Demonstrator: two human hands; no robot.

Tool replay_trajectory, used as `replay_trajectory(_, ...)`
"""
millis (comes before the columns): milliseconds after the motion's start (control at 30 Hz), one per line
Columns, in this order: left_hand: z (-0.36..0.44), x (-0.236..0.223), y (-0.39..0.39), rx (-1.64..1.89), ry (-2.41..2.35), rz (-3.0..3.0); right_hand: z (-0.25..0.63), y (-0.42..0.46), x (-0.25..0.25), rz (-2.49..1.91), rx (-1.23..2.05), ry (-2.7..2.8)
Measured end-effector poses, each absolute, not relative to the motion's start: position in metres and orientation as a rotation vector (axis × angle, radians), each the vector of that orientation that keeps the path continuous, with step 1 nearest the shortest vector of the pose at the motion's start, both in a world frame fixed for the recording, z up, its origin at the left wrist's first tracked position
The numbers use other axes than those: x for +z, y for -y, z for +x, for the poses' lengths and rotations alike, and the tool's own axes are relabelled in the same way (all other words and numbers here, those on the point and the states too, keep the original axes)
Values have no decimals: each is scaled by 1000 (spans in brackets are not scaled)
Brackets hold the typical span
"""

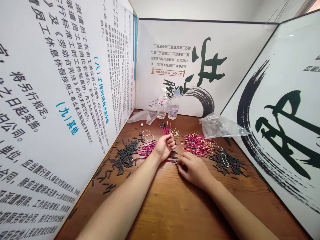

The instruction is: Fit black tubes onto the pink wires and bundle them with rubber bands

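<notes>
My left hand (164, 146) is closed around a bundle of thin pink sticks (165, 128), some with black tips and some with pale ones, held upright. Close by on the right, my right hand (192, 167) rests low over the table with its fingers curled; whatever its fingertips pinch is too small to make out. Loose pink sticks (145, 150) lie beneath and left of my left hand. A larger heap of pink sticks with pale ends (198, 144) lies just beyond my right hand. Short black tubes (125, 156) are piled at left, and more black tubes (228, 163) at right.
Two plastic bottles (173, 106) stand at the back of the wooden table (172, 206). A clear plastic bag (221, 126) lies at back right, plastic film (142, 116) at back left. Rubber bands (149, 137) lie about. Printed panels (175, 66) enclose three sides.
</notes>
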State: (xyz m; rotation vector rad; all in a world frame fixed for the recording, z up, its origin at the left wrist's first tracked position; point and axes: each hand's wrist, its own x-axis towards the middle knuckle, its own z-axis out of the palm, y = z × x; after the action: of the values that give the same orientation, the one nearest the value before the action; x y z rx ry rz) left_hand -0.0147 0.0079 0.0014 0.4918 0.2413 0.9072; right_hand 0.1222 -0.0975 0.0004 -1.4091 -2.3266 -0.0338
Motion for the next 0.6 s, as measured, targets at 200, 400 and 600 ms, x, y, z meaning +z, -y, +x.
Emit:
replay_trajectory(200,-15,1,-8,901,-243,497,120,103,6,-1390,32,2319)
replay_trajectory(400,-15,2,-8,902,-248,500,119,103,3,-1427,24,2343)
replay_trajectory(600,-15,2,-8,894,-238,508,120,103,2,-1440,30,2314)
